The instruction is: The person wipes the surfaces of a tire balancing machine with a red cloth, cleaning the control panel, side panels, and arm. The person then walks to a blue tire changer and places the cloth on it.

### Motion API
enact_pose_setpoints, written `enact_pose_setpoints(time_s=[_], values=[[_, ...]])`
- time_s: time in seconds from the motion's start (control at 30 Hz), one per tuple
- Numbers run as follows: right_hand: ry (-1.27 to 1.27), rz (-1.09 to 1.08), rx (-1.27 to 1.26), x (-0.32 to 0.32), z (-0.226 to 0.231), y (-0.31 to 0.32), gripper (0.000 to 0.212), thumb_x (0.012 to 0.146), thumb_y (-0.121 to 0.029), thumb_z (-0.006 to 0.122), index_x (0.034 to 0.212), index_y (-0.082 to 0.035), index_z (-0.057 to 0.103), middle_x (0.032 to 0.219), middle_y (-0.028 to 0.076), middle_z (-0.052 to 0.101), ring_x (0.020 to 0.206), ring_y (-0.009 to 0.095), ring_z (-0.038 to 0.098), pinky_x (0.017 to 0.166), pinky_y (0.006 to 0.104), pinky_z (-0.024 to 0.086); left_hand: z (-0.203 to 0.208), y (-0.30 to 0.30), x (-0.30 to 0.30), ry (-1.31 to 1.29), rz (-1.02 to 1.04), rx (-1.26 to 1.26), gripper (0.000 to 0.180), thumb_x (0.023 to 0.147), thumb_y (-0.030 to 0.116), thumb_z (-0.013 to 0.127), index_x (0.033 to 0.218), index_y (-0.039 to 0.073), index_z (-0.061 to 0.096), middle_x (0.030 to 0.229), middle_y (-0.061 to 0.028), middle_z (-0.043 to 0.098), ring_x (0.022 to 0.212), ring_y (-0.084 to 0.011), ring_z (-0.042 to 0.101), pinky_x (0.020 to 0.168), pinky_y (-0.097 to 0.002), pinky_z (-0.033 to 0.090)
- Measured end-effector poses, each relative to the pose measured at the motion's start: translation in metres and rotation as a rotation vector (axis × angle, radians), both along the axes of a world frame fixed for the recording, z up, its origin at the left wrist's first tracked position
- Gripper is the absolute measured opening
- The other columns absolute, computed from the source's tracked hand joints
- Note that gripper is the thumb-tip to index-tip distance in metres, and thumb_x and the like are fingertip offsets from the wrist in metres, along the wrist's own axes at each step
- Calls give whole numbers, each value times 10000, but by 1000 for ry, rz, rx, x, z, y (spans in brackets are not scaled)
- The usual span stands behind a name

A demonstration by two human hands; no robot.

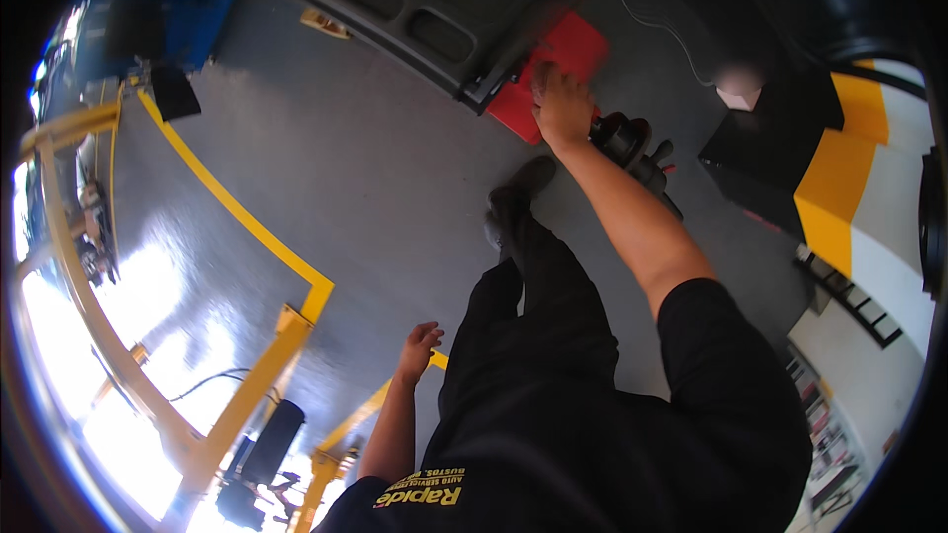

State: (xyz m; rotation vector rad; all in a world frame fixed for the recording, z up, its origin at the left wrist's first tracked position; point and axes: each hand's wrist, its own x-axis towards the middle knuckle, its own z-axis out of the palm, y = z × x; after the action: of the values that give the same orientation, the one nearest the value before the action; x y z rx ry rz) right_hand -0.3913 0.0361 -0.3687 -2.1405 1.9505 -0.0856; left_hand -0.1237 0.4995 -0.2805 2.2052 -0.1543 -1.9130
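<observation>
My right hand (565, 111) reaches forward at the corner of a black moulded panel (420, 5) with recessed compartments. Its fingers are curled over a dark brownish shape in front of a red panel (573, 47); what they grip is blurred and cannot be made out. Just right of that wrist is a black round fitting (624, 141) with stubby handles and a bit of red. My left hand (422, 345) hangs low by my left hip, fingers loosely bent and apart, holding nothing.
Yellow lines (237, 199) mark the grey floor. A yellow metal frame (267, 360) stands at left, with a black cylinder (274, 442) beside it. A blue cabinet (202, 20) is at far left. Black, yellow and white blocks (839, 188) stand at right; a thin cable (671, 30) hangs nearby.
</observation>
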Motion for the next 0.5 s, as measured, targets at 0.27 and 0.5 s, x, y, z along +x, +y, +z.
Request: enact_pose_setpoints(time_s=[0.27,0.5], values=[[60,-20,-334,35,-46,-26,800,730,-487,843,1327,-42,550,1041,195,703,907,402,719,780,520,588,-31,97,-37,42,172,54,398,1005,274,579,1355,90,627,1184,-35,742,1010,-161,664,859,-331,501],[-622,277,582,-14,-12,-90,562,742,-420,846,1108,-15,714,1010,102,768,926,280,738,842,423,577,-43,93,-93,36,283,2,374,1028,262,573,1356,87,618,1193,-28,734,1023,-155,655,887,-332,494]])
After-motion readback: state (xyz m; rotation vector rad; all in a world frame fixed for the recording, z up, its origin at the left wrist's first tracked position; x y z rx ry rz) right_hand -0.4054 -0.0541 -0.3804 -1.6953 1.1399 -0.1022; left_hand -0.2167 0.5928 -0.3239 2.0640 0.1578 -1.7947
